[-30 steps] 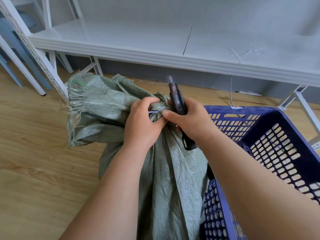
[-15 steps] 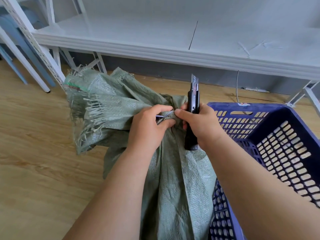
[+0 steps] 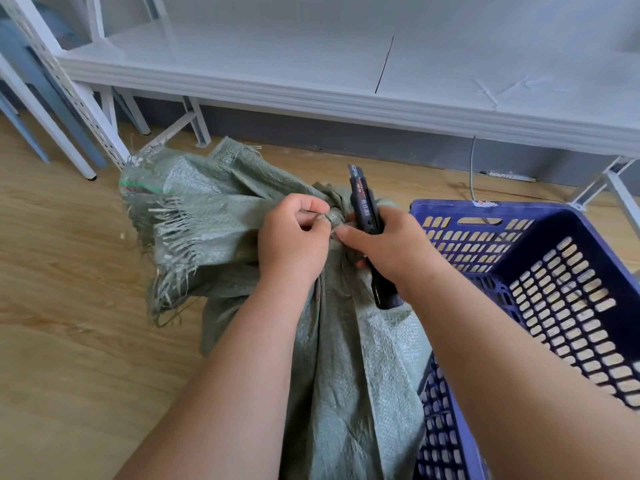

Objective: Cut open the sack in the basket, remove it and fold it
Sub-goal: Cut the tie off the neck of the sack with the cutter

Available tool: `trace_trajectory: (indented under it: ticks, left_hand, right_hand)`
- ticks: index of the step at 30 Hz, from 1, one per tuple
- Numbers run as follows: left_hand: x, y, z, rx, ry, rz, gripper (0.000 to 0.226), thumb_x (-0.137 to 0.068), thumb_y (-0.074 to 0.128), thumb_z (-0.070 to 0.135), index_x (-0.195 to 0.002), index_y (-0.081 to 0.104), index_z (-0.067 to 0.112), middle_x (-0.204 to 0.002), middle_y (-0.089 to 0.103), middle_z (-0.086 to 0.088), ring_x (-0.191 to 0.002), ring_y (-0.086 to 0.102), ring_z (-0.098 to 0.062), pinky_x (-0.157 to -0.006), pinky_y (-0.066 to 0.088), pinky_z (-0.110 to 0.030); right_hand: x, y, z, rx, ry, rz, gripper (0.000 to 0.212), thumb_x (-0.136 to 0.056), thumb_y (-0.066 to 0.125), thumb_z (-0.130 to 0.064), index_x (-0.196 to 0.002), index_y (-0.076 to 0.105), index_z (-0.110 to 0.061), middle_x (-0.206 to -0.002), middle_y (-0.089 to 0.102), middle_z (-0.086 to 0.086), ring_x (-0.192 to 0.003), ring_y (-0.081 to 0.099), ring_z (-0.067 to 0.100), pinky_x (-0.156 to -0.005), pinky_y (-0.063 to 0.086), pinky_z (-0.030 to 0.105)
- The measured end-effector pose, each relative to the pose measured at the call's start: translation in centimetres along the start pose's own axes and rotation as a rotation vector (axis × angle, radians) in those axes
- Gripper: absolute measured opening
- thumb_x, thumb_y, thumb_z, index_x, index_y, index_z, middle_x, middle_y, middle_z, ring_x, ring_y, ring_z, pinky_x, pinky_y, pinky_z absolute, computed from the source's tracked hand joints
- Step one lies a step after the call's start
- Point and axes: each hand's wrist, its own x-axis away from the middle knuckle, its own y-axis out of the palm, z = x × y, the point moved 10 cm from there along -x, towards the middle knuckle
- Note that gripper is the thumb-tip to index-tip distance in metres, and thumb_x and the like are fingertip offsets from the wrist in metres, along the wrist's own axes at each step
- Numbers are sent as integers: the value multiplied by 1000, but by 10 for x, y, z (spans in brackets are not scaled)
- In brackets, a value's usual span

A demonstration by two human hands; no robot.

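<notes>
Since half a second ago the knife (image 3: 367, 233) tilts its top a little to the left instead of standing straight up, and the thin pale tie that showed between the two hands no longer shows; the fingers now cover that spot.

From the head camera, the green woven sack (image 3: 346, 358) rises out of the left end of the blue basket (image 3: 561, 289) and hangs over its near-left rim onto the wooden floor (image 3: 62, 306). Its neck is bunched into a knot between the hands, and its frayed open end fans out to the left above the floor.

The left hand (image 3: 292, 242) has its fingers curled, pinching the gathered neck of the sack between thumb and forefinger. The right hand (image 3: 391, 245) is wrapped around the black knife, blade end pointing up and away, while its forefinger reaches left to touch the knot.

Behind them a low white shelf (image 3: 311, 64) runs across the picture on white metal legs (image 3: 86, 109), and a grey cable (image 3: 471, 168) hangs down beyond the basket.
</notes>
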Motion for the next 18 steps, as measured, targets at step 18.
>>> trace_trajectory:
  ticks: [18]
  left_hand:
    - [16,17,5,-309,159,-150,53,-77,72,14,-122,62,41,-112,65,11,-101,61,-7,-86,47,-21]
  right_hand:
    - [4,5,24,-564,204,-54,16,-86,67,-1,-87,63,-16,-73,58,4,-58,51,12,-46,45,17]
